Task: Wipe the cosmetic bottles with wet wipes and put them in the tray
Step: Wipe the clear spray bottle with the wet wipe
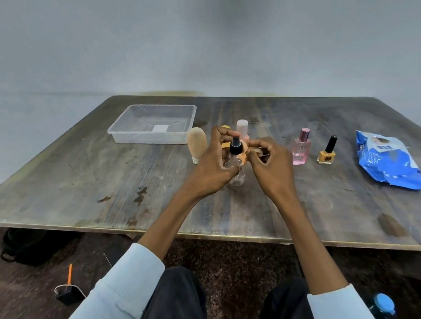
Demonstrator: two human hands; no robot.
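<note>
The worn grey wooden tabletop [95, 185] carries everything. Toward its far left corner sits the clear rectangular plastic tray [117, 132], with no bottles in it, so by my reading no bottle is finished. The crumpled blue wet-wipe pack [389, 165] lies near the right edge. Mid-tabletop, the left hand [214, 165] grips a clear spray bottle with a black pump top [235, 146], while the right hand [272, 167] pinches a small stained wipe [244, 156] against its neck. Waiting untouched: a beige tube [197, 141], a white-capped pink bottle [242, 127], a pink perfume bottle [301, 148] and a yellow nail polish [327, 153].
</note>
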